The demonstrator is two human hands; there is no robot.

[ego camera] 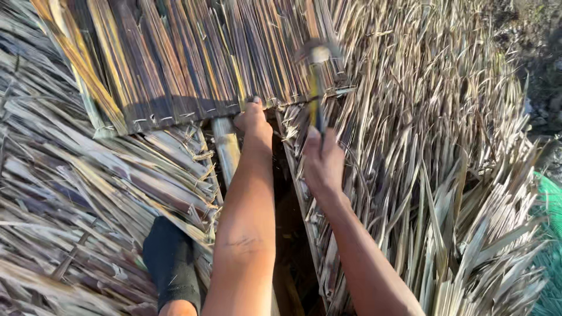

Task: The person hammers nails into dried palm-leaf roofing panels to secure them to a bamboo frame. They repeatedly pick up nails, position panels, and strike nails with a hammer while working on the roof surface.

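Dry palm thatch (76, 193) is spread at the left, and a sock-clad foot (171, 263) is planted on it. A darker leaf panel (175, 58) is pinned at its lower edge, beside a pole (226, 149), by the left hand (254, 126), fingers pressed down; any nail there is hidden. A hammer (317, 82), blurred, is gripped by its handle in the closed right hand (323, 164), head raised. Nailing seems in hand; a square blow beside the fingertips is called for next. Loose fronds (445, 175) are fanned at right.
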